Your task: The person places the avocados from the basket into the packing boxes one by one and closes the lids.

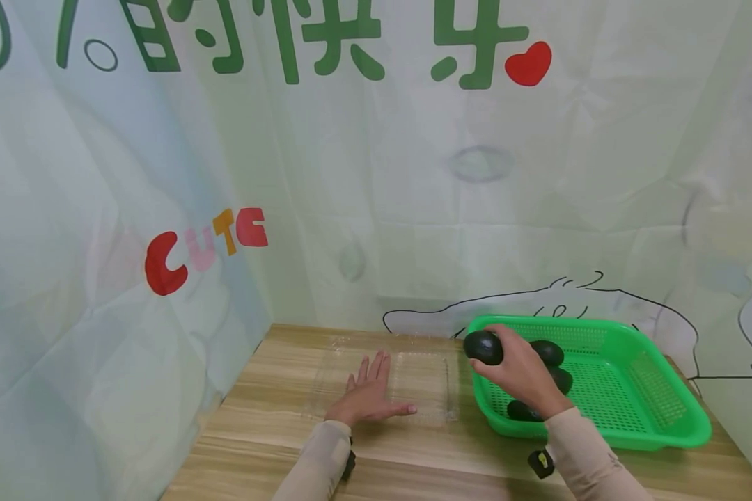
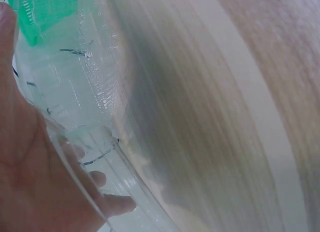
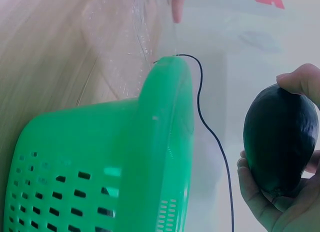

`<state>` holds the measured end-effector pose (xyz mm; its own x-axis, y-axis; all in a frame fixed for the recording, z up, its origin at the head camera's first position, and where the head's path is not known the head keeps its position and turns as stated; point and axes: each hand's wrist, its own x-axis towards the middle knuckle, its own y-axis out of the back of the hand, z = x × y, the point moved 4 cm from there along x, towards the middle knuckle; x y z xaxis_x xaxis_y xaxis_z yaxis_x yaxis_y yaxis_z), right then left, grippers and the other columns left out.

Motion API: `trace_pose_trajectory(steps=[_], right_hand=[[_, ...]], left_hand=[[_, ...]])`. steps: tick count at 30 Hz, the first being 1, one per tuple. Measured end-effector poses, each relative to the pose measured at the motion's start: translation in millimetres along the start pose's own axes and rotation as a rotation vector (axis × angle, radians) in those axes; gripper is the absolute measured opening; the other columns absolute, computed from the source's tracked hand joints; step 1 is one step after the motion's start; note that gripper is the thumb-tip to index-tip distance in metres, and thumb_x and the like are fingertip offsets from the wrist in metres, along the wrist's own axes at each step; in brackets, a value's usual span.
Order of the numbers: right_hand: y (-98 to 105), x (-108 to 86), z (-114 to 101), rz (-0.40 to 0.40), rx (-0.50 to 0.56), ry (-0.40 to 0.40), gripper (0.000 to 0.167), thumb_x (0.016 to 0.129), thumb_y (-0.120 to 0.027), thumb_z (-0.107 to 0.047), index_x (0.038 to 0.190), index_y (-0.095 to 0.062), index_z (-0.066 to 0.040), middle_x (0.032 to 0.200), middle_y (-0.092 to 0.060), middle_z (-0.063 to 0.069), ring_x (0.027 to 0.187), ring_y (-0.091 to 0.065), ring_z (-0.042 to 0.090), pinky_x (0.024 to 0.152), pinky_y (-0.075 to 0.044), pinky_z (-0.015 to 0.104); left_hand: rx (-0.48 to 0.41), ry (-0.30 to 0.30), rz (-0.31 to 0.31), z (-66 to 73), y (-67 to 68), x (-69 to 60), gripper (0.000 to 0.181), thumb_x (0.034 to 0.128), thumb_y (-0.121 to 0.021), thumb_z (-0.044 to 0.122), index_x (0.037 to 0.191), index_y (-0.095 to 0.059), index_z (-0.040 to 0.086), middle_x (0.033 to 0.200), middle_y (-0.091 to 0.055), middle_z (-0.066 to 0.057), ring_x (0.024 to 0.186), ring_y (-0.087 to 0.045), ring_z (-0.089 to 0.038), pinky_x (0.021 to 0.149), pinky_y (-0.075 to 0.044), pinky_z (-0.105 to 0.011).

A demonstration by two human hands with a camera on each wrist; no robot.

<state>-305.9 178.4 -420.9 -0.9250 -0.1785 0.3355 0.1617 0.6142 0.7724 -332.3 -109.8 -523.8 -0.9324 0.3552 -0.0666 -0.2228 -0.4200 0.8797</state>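
A dark, oval, avocado-like fruit (image 1: pixel 483 347) is gripped by my right hand (image 1: pixel 519 369) above the left rim of the green basket (image 1: pixel 654 438). In the right wrist view the fingers and thumb wrap the dark fruit (image 3: pixel 280 139), beside the green basket (image 3: pixel 95 157). My left hand (image 1: pixel 371 396) lies with spread fingers on a clear plastic container (image 1: pixel 420 379) on the wooden table. The left wrist view shows the left hand (image 2: pixel 45 167) against the wall of the clear container (image 2: pixel 95 142).
Several more dark fruits (image 1: pixel 546 353) lie in the left part of the basket. The wooden table (image 1: pixel 251 431) meets a printed cloth backdrop (image 1: pixel 363 174) behind and at the left.
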Motion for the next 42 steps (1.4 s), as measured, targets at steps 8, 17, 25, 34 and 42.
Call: trace_pose_trajectory(steps=[8, 17, 25, 34, 42], right_hand=[[-3, 5.2, -5, -0.007, 0.005, 0.009, 0.065, 0.088, -0.078, -0.038, 0.14, -0.053, -0.008, 0.13, -0.063, 0.015, 0.112, -0.062, 0.033, 0.082, -0.055, 0.05], [-8, 8.1, -10, -0.016, 0.005, 0.022, 0.063, 0.088, -0.078, -0.038, 0.138, -0.054, -0.01, 0.128, -0.064, 0.013, 0.109, -0.063, 0.029, 0.08, -0.054, 0.047], [-15, 10.0, -15, -0.025, -0.011, 0.029, 0.062, 0.087, -0.078, -0.04, 0.136, -0.055, -0.01, 0.127, -0.064, 0.014, 0.109, -0.062, 0.03, 0.08, -0.055, 0.047], [-19, 11.4, -23, -0.034, -0.003, 0.026, 0.064, 0.085, -0.078, -0.04, 0.137, -0.055, -0.009, 0.126, -0.065, 0.015, 0.107, -0.063, 0.03, 0.08, -0.055, 0.047], [-27, 11.1, -29, -0.048, 0.008, 0.042, 0.063, 0.085, -0.079, -0.041, 0.135, -0.058, -0.008, 0.124, -0.066, 0.013, 0.103, -0.064, 0.027, 0.079, -0.055, 0.044]], left_hand=[[-0.004, -0.006, 0.006, 0.1, 2.0, -0.3, 0.124, 0.0793, -0.067, 0.077, 0.163, -0.01, 0.005, 0.171, -0.005, -0.014, 0.155, -0.003, -0.046, 0.116, -0.012, -0.072], [0.012, 0.002, 0.003, 0.0, 1.5, 0.9, 0.124, 0.0796, -0.067, 0.076, 0.164, -0.009, 0.006, 0.171, -0.004, -0.014, 0.155, -0.003, -0.045, 0.116, -0.012, -0.071], [0.009, 0.006, -0.004, -0.4, 1.0, 1.7, 0.123, 0.0808, -0.068, 0.073, 0.163, -0.009, 0.005, 0.171, -0.004, -0.015, 0.155, -0.002, -0.045, 0.117, -0.012, -0.071], [0.016, 0.007, 0.005, -0.4, 1.0, 2.5, 0.122, 0.081, -0.069, 0.073, 0.163, -0.01, 0.005, 0.171, -0.004, -0.014, 0.155, -0.003, -0.046, 0.117, -0.012, -0.071], [0.014, 0.004, -0.008, 2.6, 2.2, -2.6, 0.121, 0.0816, -0.068, 0.072, 0.163, -0.009, 0.005, 0.171, -0.005, -0.015, 0.155, -0.003, -0.046, 0.116, -0.013, -0.072]])
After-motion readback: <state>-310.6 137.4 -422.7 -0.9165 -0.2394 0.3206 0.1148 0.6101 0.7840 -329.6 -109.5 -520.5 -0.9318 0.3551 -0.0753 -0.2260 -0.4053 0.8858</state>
